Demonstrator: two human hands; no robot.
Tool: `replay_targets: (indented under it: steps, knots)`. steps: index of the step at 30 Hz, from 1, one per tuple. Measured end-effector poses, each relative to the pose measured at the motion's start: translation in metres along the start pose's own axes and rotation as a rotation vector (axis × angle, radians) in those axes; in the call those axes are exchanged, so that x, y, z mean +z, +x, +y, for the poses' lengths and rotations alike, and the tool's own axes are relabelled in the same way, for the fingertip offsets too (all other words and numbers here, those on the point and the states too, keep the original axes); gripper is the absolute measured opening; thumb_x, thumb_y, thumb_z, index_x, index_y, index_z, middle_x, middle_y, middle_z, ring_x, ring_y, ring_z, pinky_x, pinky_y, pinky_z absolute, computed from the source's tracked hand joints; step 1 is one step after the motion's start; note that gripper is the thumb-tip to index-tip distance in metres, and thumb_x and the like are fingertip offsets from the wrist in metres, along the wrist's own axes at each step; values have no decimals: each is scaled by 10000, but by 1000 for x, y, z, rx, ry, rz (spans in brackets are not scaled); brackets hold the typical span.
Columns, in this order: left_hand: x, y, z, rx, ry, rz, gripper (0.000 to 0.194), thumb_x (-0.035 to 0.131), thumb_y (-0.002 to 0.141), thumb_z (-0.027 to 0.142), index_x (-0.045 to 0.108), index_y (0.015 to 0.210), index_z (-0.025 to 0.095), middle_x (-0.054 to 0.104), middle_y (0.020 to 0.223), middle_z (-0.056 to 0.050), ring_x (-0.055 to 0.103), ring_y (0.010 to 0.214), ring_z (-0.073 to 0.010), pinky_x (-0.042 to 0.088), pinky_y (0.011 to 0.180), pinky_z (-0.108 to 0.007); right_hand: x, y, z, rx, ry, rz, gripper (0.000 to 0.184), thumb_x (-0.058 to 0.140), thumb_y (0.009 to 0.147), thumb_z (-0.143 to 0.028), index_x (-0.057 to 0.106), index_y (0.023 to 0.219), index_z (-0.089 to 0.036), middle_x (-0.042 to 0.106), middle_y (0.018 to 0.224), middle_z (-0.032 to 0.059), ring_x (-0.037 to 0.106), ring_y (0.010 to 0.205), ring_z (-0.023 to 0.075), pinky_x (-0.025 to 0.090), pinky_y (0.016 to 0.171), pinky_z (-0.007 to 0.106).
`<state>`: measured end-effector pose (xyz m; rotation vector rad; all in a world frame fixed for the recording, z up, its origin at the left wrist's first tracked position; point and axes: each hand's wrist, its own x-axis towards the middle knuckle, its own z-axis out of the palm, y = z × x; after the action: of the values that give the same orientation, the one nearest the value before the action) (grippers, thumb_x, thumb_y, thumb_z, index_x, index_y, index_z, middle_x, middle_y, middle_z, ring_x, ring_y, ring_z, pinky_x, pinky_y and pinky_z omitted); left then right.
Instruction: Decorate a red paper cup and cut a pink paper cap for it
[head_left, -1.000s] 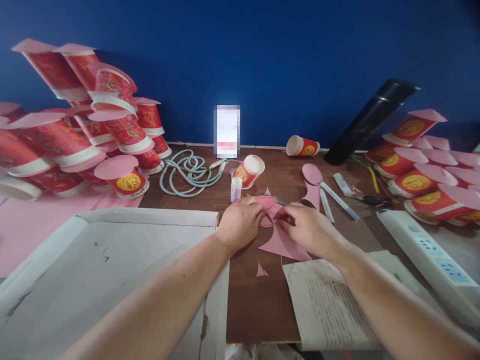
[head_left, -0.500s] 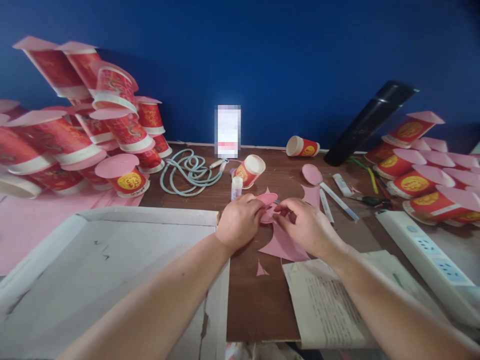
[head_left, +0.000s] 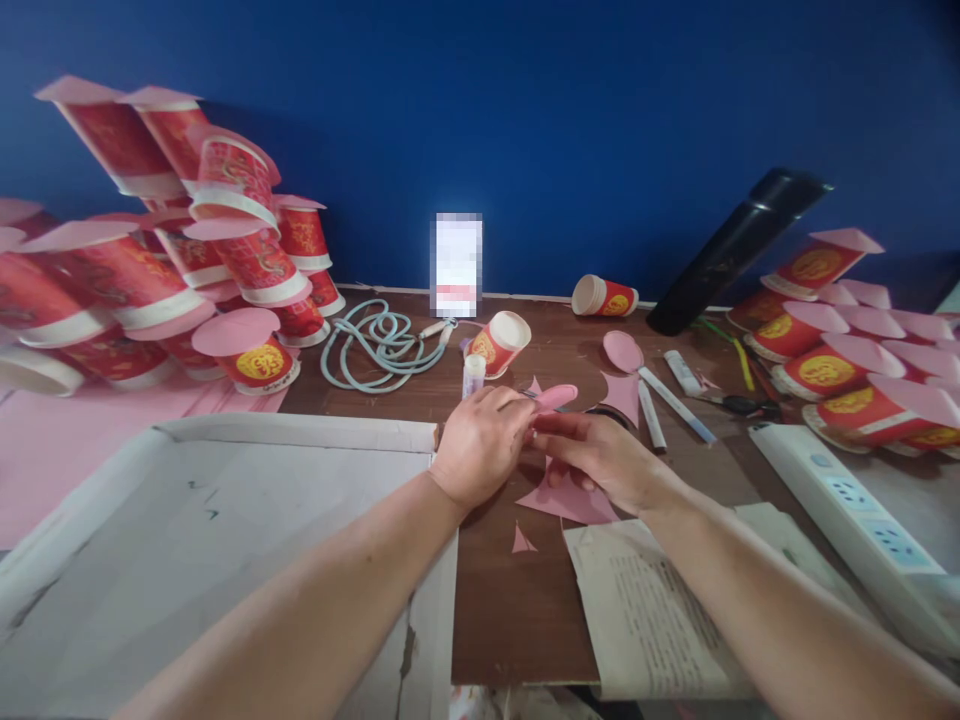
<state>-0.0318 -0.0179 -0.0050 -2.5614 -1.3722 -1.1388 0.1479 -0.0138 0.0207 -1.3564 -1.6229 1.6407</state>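
My left hand (head_left: 486, 440) is closed on a pink paper disc (head_left: 556, 398), which sticks out past its fingers, tilted. My right hand (head_left: 600, 455) reaches in from the right, its fingertips pressed together on pink paper against the left fingertips; most of that paper is hidden. Below the hands lies a pink paper offcut (head_left: 574, 500). Just beyond my left hand stand a glue stick (head_left: 473, 376) and a red and white paper cup (head_left: 498, 343). A dark curved thing (head_left: 615, 412) shows partly behind my right hand.
Capped red cups (head_left: 251, 365) are stacked at left, more (head_left: 825, 365) at right. A white box lid (head_left: 300, 432), coiled cable (head_left: 375, 350), lit phone (head_left: 456, 260), black flask (head_left: 735, 250), cutter (head_left: 679, 405), power strip (head_left: 847, 500) and newspaper (head_left: 645, 600) surround the hands.
The upper pink disc has swung rightward and tilts more edge-on. My right fingers have moved left against my left fingertips, covering the lower pink paper.
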Motion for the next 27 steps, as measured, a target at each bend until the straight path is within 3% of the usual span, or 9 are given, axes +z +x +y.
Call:
replay_targets:
  steps: [4,13,27]
  knots:
    - [4,-1,-1,-28,-56,7,258,419,974,255,671,959,204,716,959,-43,648,864,-159,502,816,-311,-1,2,3,8,112,-34,397,719,764,-439,711,1063,-177,642,622,-9,508,480,75,257,405,205]
    - [1,-1,1,-97,-106,-50,267,436,971,278,695,933,223,725,911,-29,653,823,-151,491,759,-278,-5,3,5,28,126,-13,324,653,796,-336,707,1061,-157,623,537,-15,415,410,54,221,398,209]
    - [1,-1,4,-30,-81,19,260,439,971,277,690,958,207,734,952,-44,653,833,-158,501,773,-301,-6,10,16,85,198,100,339,750,691,-374,726,941,-146,589,455,-22,414,376,59,158,371,204]
